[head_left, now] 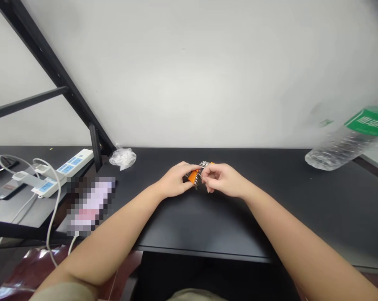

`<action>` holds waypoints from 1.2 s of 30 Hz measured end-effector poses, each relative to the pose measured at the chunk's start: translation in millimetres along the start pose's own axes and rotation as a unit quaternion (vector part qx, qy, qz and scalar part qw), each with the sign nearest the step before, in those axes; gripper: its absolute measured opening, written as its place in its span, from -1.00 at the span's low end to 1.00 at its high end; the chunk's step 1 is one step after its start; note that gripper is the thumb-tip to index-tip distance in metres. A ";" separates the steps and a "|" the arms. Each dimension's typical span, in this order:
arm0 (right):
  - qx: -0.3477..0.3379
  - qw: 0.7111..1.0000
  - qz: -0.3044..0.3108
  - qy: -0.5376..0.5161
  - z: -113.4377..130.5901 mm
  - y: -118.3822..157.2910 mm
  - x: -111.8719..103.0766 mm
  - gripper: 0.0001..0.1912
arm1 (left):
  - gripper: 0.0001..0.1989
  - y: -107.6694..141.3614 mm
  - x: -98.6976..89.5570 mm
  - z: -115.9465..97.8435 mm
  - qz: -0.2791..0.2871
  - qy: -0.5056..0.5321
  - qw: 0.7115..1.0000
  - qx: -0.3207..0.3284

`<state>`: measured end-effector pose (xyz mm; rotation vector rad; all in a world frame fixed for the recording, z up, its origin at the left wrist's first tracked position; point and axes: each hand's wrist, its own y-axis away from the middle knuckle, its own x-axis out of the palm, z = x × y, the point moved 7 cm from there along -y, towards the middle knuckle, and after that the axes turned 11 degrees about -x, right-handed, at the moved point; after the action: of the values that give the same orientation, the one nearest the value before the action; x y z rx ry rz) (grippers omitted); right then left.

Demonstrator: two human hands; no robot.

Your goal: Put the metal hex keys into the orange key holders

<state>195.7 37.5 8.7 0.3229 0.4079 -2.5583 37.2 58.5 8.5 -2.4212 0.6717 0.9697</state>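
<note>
Over the middle of the matte black worktop, the left hand wraps closed fingers around an orange folding hex-key set, held just above the surface, while the right hand pinches its fanned steel keys between curled fingers.

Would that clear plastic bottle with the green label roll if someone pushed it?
Probably: the clear plastic bottle seems to lie on its side on the black desktop, and its round body suits rolling. Its thin see-through walls suggest it is light, likely to dent rather than shatter.
</note>
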 end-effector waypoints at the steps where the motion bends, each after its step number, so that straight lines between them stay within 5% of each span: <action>1: 0.002 1.000 0.003 -0.003 -0.6 0.2 0.3 -0.96 | -0.47 0.2 0.3 -0.8 0.001 0.002 1.000 0.000; 20: 0.005 1.000 0.014 0.003 -1.4 2.5 -1.6 -0.97 | -0.48 -0.8 -3.3 6.8 -0.012 0.012 1.000 -0.010; 28: -0.101 0.967 0.006 0.234 16.8 -1.3 -6.9 -0.83 | -0.54 0.6 -2.2 -5.8 0.013 -0.012 1.000 0.014; 36: -0.078 0.965 -0.023 0.250 -3.0 -8.6 -10.6 -0.72 | -0.47 1.4 -1.1 -11.9 -0.002 -0.023 1.000 0.021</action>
<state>200.3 50.5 11.0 0.9151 0.8038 -2.4461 41.6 51.0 16.8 -2.3564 0.6650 0.9969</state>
